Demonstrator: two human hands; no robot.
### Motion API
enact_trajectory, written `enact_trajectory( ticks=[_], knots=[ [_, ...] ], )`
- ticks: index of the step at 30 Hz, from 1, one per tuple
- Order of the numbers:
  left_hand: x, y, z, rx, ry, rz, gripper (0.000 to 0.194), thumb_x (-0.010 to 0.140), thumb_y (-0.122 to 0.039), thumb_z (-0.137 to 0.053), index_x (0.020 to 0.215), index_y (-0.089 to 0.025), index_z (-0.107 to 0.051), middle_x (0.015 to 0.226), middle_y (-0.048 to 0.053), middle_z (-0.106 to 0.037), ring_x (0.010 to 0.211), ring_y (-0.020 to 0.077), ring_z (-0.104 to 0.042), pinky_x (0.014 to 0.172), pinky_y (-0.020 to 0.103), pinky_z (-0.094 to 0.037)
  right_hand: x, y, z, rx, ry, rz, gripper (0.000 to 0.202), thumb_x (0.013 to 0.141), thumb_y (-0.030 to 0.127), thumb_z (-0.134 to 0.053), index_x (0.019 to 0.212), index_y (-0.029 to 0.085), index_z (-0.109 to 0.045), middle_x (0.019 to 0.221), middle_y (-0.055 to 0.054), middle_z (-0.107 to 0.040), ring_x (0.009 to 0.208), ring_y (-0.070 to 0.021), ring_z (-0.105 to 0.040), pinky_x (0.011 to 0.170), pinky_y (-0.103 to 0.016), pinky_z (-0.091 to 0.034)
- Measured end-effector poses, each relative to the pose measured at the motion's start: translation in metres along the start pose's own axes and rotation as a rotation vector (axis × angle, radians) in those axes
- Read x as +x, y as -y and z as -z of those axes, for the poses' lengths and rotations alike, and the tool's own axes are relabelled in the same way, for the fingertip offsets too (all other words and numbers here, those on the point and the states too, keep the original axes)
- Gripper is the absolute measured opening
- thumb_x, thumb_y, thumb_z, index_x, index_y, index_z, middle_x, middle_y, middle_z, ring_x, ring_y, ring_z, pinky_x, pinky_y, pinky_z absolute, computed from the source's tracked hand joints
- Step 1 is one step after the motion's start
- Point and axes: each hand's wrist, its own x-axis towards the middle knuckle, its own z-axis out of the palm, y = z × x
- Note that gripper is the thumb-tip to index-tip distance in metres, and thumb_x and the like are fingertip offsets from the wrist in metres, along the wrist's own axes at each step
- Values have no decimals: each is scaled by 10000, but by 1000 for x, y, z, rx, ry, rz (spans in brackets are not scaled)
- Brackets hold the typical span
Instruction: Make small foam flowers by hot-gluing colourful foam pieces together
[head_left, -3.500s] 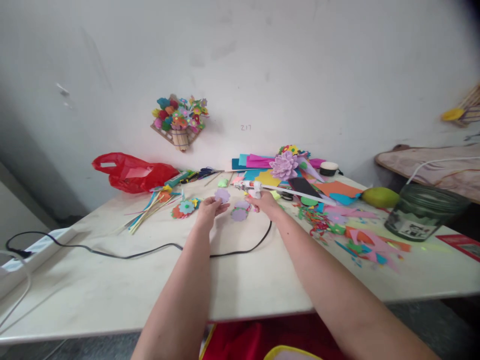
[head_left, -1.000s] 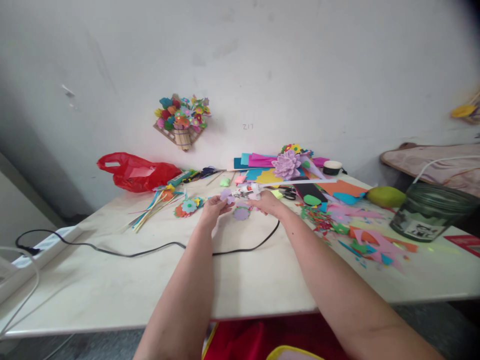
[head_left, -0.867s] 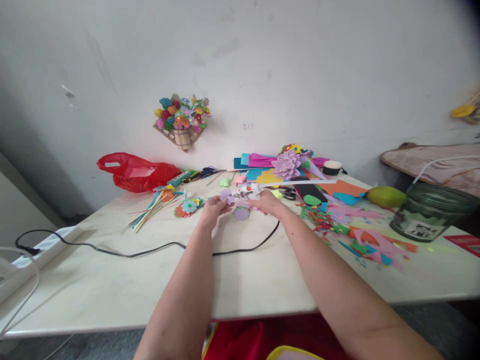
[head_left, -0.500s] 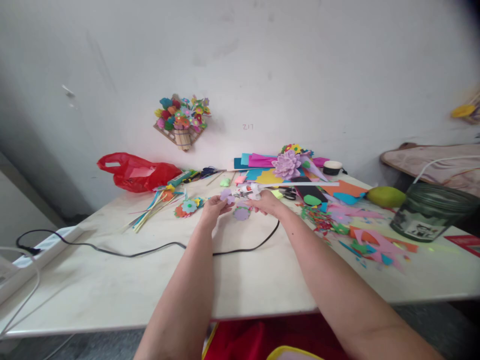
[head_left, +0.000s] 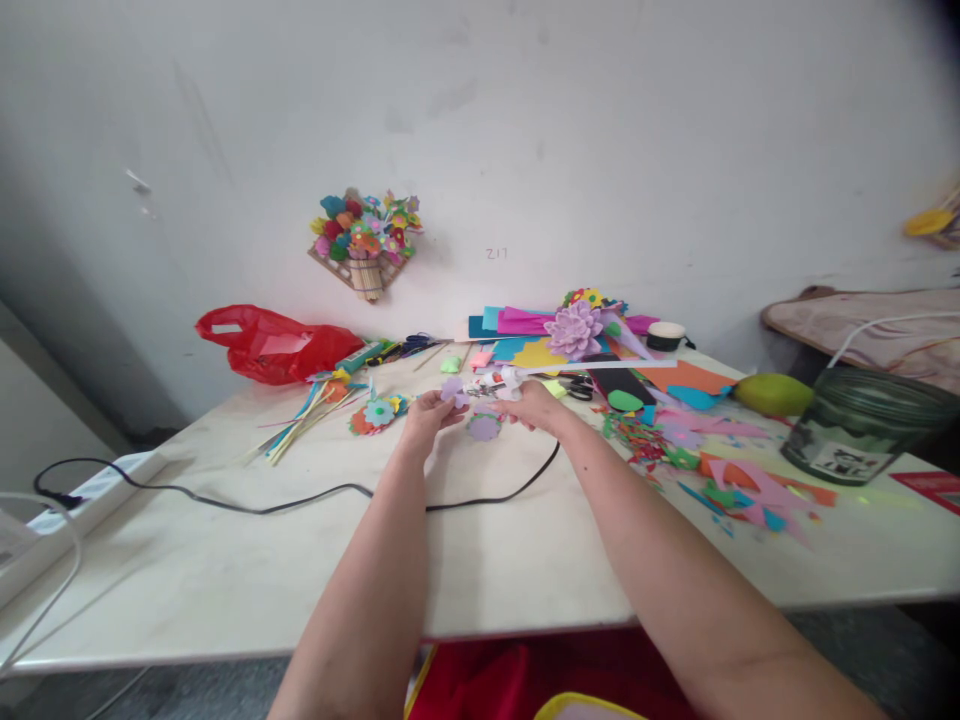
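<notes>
Between the fingertips of my left hand [head_left: 429,418] is a light purple paper or foam flower [head_left: 454,391]. My right hand [head_left: 536,405] grips a white hot glue gun [head_left: 491,384], its nozzle close to that flower. A long white glue stick [head_left: 607,366] sticks out behind the gun to the right. Below the gun, a second purple flower cutout [head_left: 484,427] lies on the table between my hands. Left of my left hand are finished-looking layered flowers [head_left: 379,411] in blue, orange and yellow. Part of the gun's handle is hidden by my right hand.
A black cord [head_left: 300,502] crosses the table to a white power strip [head_left: 112,490]. Scissors [head_left: 576,386] and colourful scraps [head_left: 660,440] lie right of my hand, before a green jar [head_left: 862,425]. A red bag [head_left: 277,345] and thin strips [head_left: 300,425] are at left.
The rear end of the glue stick has shifted very slightly up and left. Otherwise both hands and the flowers look nearly still.
</notes>
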Motion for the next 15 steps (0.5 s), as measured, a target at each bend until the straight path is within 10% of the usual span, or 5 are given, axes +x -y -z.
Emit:
enact_trajectory(
  ticks=[15],
  knots=[
    [0,0,-1,22,1,4,182,677,-176,-653,800,-100,-544,729,64,-644,740,176,-651,636,239,-524,0,4,1,-87,-31,-38,336,686,428,-595,827,124,-588,563,-27,-539,356,-77,-422,319,-198,-349]
  ],
)
